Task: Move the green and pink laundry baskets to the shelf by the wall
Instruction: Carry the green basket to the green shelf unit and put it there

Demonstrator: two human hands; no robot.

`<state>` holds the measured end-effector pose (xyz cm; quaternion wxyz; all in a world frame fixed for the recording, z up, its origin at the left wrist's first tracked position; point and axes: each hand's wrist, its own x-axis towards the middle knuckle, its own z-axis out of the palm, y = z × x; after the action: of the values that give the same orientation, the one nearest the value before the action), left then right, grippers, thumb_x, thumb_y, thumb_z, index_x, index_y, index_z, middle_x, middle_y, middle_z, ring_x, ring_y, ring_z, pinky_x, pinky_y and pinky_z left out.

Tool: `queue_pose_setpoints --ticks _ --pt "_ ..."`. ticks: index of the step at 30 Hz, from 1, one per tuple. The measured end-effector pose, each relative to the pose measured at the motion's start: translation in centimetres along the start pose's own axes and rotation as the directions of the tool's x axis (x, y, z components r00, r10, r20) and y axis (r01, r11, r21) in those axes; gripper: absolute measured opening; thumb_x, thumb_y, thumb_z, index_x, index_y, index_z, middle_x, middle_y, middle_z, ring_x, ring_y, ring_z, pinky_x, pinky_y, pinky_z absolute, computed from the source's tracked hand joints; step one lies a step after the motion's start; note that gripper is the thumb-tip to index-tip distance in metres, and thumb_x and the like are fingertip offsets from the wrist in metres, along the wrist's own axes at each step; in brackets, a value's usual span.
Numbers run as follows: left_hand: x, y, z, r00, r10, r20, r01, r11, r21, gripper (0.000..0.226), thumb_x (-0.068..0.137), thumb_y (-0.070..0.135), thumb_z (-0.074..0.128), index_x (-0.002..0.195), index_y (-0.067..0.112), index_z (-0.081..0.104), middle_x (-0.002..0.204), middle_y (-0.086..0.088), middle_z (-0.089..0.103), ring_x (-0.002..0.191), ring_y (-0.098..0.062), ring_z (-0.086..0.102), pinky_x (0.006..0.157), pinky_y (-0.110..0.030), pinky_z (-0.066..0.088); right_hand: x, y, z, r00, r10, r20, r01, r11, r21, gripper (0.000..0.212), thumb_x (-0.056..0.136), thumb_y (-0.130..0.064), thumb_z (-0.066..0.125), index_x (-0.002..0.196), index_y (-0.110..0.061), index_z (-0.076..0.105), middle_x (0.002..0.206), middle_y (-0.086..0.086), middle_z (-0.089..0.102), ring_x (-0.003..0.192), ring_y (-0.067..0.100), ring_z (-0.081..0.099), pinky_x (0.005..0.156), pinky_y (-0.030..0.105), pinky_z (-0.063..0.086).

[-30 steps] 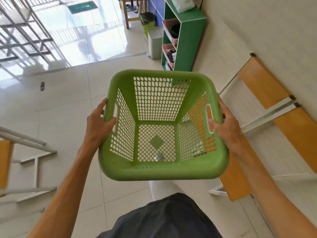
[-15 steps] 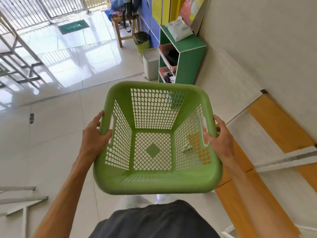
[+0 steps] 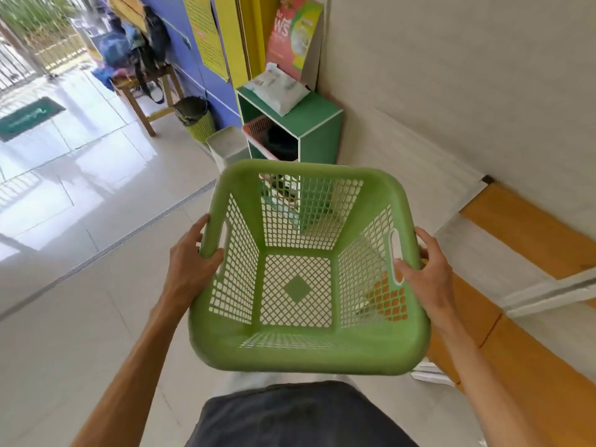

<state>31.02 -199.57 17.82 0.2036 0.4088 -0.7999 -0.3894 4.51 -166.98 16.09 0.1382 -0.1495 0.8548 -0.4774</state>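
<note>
Open tiled floor (image 3: pixel 80 253) spreads left and ahead, while the wall (image 3: pixel 451 91) runs close along the right with orange boards (image 3: pixel 529 227) lying at its foot. The green shelf (image 3: pixel 317 130) stands far ahead against that wall, a pink basket (image 3: pixel 258 125) in its upper bay and a white packet (image 3: pixel 277 88) on top. A white bin (image 3: pixel 225 146) and a lime bin (image 3: pixel 196 119) sit just left of it, a wooden stool (image 3: pixel 145 91) farther left. The green basket (image 3: pixel 306 346) is carried empty, mid-air before the body. The left hand (image 3: pixel 190 262) clamps its left rim, thumb inside; the right hand (image 3: pixel 425 269) clamps its right rim by the handle slot, both arms extended forward.
</note>
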Motion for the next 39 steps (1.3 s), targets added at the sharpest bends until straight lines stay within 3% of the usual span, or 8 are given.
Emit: queue_pose_setpoints --ticks 3,7,13,19,25,30,36,39 --pt "6.3 -0.2 -0.9 0.994 0.074 0.083 -0.077 0.997 0.030 0.074 0.085 0.015 0.075 0.149 0.030 0.041 0.126 -0.010 0.065 0.094 -0.021 0.069 0.073 -0.033 0.060 0.6 -1.3 2.3 0.995 0.058 -0.077 -0.053 0.997 0.057 0.072 0.082 -0.020 0.080 0.140 -0.045 0.045 0.101 -0.011 0.067 0.078 0.002 0.071 0.052 0.014 0.055" --pt "13.3 0.5 0.2 0.971 0.150 0.188 -0.164 0.985 0.062 0.076 0.081 0.013 0.075 0.146 0.034 0.044 0.120 -0.007 0.067 0.077 0.003 0.065 0.055 -0.003 0.049 0.9 -2.0 4.3 0.971 0.121 -0.207 -0.106 0.991 0.083 0.071 0.078 -0.020 0.079 0.118 -0.069 0.046 0.103 -0.019 0.067 0.089 0.004 0.068 0.062 0.026 0.060" --pt "22.3 3.4 5.5 0.902 0.267 0.341 -0.297 0.954 0.038 0.075 0.076 0.014 0.076 0.144 0.030 0.049 0.121 -0.007 0.068 0.076 0.005 0.062 0.056 0.005 0.040 2.9 -1.4 4.7 0.899 0.266 -0.347 -0.237 0.963 0.125 0.079 0.078 -0.020 0.080 0.115 -0.076 0.040 0.100 -0.018 0.068 0.086 0.010 0.071 0.059 0.036 0.064" --pt "29.8 6.2 11.9 0.788 0.299 0.538 -0.354 0.935 -0.001 0.076 0.083 0.024 0.075 0.150 0.032 0.039 0.126 -0.003 0.066 0.073 0.003 0.067 0.048 -0.006 0.048 6.1 -0.2 5.8 0.801 0.385 -0.459 -0.327 0.923 0.204 0.076 0.079 -0.020 0.080 0.139 -0.050 0.044 0.102 -0.022 0.065 0.090 0.007 0.070 0.059 0.030 0.063" --pt "35.2 6.9 17.2 0.752 0.245 0.612 -0.356 0.932 0.064 0.081 0.082 0.013 0.070 0.152 0.033 0.033 0.127 -0.007 0.064 0.095 -0.021 0.068 0.079 -0.048 0.062 10.2 0.9 7.0 0.739 0.454 -0.498 -0.393 0.891 0.228 0.076 0.083 -0.018 0.079 0.145 -0.040 0.040 0.101 -0.019 0.062 0.087 0.003 0.069 0.060 0.027 0.061" --pt "37.6 5.3 22.1 0.735 0.224 0.640 -0.340 0.938 0.062 0.078 0.082 0.006 0.067 0.150 0.028 0.035 0.111 0.003 0.064 0.089 -0.003 0.067 0.070 -0.025 0.060 14.0 3.5 8.1 0.703 0.540 -0.463 -0.514 0.835 0.195 0.078 0.085 -0.020 0.076 0.148 -0.037 0.034 0.105 -0.012 0.062 0.081 -0.002 0.065 0.055 0.018 0.055" --pt "40.8 0.8 30.2 0.707 0.126 0.696 -0.298 0.945 0.132 0.082 0.082 0.009 0.068 0.152 0.031 0.031 0.135 -0.010 0.052 0.109 -0.027 0.061 0.079 -0.046 0.061 19.3 10.3 11.3 0.673 0.635 -0.380 -0.633 0.760 0.147 0.076 0.088 -0.009 0.070 0.151 -0.030 0.033 0.101 -0.011 0.063 0.071 -0.005 0.062 0.041 0.006 0.045" --pt "41.6 -2.9 35.0 0.690 0.127 0.713 -0.326 0.933 0.149 0.085 0.083 -0.001 0.061 0.155 0.029 0.026 0.139 -0.012 0.048 0.111 -0.017 0.052 0.067 -0.019 0.053 21.9 14.4 13.7 0.642 0.675 -0.363 -0.690 0.716 0.109 0.078 0.090 -0.005 0.070 0.154 -0.026 0.030 0.104 -0.007 0.061 0.066 -0.007 0.058 0.037 0.004 0.041"
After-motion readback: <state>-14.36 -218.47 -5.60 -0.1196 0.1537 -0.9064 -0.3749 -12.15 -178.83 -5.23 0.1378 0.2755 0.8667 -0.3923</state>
